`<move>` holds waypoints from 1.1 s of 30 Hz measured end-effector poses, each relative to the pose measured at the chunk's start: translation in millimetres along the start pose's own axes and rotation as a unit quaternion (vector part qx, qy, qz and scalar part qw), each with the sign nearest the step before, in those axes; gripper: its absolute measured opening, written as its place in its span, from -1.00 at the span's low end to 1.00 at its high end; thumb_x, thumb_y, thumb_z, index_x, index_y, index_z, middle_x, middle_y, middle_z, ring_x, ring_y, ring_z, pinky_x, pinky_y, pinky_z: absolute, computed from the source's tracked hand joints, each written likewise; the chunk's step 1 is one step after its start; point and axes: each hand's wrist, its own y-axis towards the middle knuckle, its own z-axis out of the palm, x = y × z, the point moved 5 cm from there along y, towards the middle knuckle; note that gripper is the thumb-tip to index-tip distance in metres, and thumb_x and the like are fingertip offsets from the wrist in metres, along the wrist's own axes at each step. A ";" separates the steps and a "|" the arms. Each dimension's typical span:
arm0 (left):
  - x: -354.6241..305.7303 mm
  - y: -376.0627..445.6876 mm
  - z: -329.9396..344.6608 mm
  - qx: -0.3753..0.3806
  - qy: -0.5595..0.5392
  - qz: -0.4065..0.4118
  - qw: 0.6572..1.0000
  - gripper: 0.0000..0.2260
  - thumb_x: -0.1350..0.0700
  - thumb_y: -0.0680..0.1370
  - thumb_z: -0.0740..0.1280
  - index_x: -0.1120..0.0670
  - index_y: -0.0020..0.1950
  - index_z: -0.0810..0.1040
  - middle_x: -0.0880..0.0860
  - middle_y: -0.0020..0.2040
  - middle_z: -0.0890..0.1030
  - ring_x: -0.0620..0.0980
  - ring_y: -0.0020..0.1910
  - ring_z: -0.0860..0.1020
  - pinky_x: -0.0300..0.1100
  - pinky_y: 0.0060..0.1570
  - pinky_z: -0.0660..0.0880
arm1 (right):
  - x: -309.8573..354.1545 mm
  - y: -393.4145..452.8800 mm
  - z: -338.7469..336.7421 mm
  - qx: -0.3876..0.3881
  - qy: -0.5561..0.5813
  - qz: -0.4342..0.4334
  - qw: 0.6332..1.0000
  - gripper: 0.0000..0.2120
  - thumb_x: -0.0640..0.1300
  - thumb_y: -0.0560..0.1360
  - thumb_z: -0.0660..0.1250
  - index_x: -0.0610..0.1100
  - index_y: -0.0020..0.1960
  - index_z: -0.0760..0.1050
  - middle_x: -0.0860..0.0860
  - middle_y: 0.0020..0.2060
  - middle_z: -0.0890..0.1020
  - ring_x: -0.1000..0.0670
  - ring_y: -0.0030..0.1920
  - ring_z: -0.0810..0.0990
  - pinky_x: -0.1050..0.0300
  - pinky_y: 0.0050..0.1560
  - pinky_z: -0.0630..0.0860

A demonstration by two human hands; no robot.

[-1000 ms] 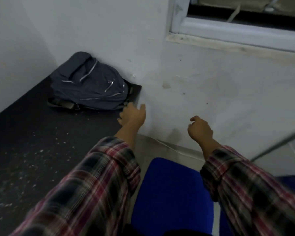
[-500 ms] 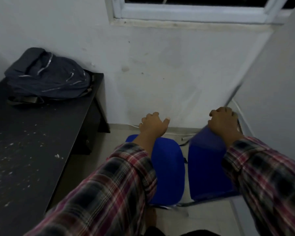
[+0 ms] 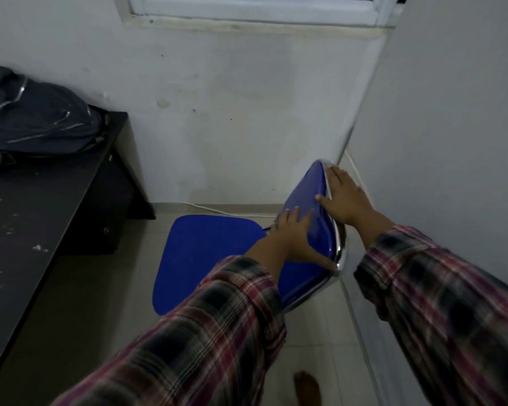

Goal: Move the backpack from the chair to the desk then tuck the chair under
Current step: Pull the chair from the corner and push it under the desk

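Note:
The dark grey backpack (image 3: 35,121) lies on the far end of the black desk (image 3: 33,218), against the wall at the left. The blue chair (image 3: 206,253) stands on the floor right of the desk, its seat facing the desk and its backrest (image 3: 308,200) toward the right wall. My left hand (image 3: 294,238) lies flat on the front of the backrest, thumb hooked at its lower chrome edge. My right hand (image 3: 346,197) grips the backrest's top edge from behind, thumb on the blue front.
A white wall with a window sill (image 3: 247,22) runs across the back. A second wall (image 3: 452,171) stands close on the right of the chair. A white cable (image 3: 217,210) runs along the skirting. My bare foot (image 3: 307,388) is on the tiled floor.
Both hands left the backpack's side of the desk and came onto the chair's backrest. My view swung right, so the backpack now sits at the left edge.

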 end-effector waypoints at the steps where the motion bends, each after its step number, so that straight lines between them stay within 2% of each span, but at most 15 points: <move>1: -8.8 5.9 5.3 -0.004 -0.003 0.004 1.000 0.17 -0.43 0.25 0.38 -0.03 0.56 -0.28 0.09 0.60 -0.25 0.19 0.57 -0.23 0.31 0.49 -0.09 | -2.8 4.9 -0.8 0.004 0.007 -0.005 1.000 -0.24 0.10 0.59 0.18 -0.07 0.58 -0.21 -0.01 0.59 -0.11 -0.07 0.58 -0.09 -0.27 0.52 -0.01; 4: -29.3 19.6 18.1 -0.057 -0.072 -0.006 0.996 0.16 -0.43 0.30 0.33 0.07 0.55 -0.32 0.11 0.60 -0.22 0.16 0.58 -0.17 0.25 0.51 -0.05 | -9.5 18.3 -1.6 0.017 0.016 -0.032 0.999 -0.21 0.12 0.57 0.21 -0.07 0.58 -0.20 0.00 0.59 -0.12 -0.05 0.58 -0.10 -0.27 0.50 -0.03; 8: -38.9 25.6 24.3 -0.142 -0.107 -0.037 0.983 0.05 -0.27 0.40 0.37 0.08 0.56 -0.28 0.10 0.61 -0.14 0.12 0.59 -0.09 0.16 0.52 0.04 | -17.9 38.7 -1.7 0.032 0.051 -0.073 0.995 -0.15 0.09 0.52 0.29 -0.06 0.58 -0.18 0.01 0.59 -0.13 -0.03 0.58 -0.10 -0.26 0.52 -0.01; 13: -45.1 15.4 21.2 -0.154 -0.031 -0.051 0.986 -0.04 -0.24 0.45 0.33 0.11 0.58 -0.20 0.10 0.62 -0.09 0.10 0.59 -0.04 0.12 0.51 0.08 | -17.5 53.6 1.9 0.024 0.112 -0.091 0.989 -0.13 -0.03 0.45 0.38 -0.12 0.57 -0.08 -0.06 0.59 -0.07 -0.08 0.57 -0.03 -0.22 0.52 0.06; 17: -43.6 -4.2 19.1 -0.176 0.022 -0.053 0.983 -0.09 -0.20 0.45 0.33 0.12 0.58 -0.12 0.11 0.61 -0.02 0.12 0.58 0.01 0.12 0.50 0.10 | -8.8 42.0 11.1 -0.024 0.148 -0.093 0.984 -0.15 -0.06 0.42 0.40 -0.14 0.55 0.01 -0.09 0.57 0.03 -0.13 0.54 0.10 -0.24 0.49 0.14; 23: -24.6 -51.7 25.6 -0.203 0.043 -0.061 0.976 -0.18 -0.09 0.47 0.31 0.07 0.59 -0.06 0.06 0.61 0.06 0.08 0.57 0.06 0.05 0.51 0.11 | 9.6 11.5 19.0 -0.091 0.158 -0.083 0.980 -0.17 0.07 0.35 0.42 -0.16 0.49 0.17 -0.11 0.45 0.25 -0.18 0.40 0.33 -0.18 0.38 0.33; 28: 5.4 -109.2 36.8 -0.242 0.060 -0.090 0.964 -0.30 -0.06 0.53 0.23 0.04 0.58 -0.01 0.05 0.59 0.14 0.08 0.55 0.14 0.04 0.50 0.17 | 36.9 -18.3 31.4 -0.082 0.153 -0.069 0.982 -0.10 0.20 0.30 0.38 -0.16 0.49 0.15 -0.10 0.39 0.23 -0.18 0.37 0.29 -0.14 0.33 0.35; 33: 37.6 -161.8 52.7 -0.248 0.054 -0.140 0.957 -0.39 -0.08 0.59 0.13 -0.09 0.58 -0.06 0.03 0.59 0.15 0.07 0.54 0.18 0.08 0.44 0.28 | 73.7 -49.2 47.8 -0.053 0.190 -0.015 0.980 -0.15 0.10 0.21 0.44 -0.10 0.42 0.24 -0.10 0.32 0.20 -0.19 0.29 0.28 -0.15 0.37 0.31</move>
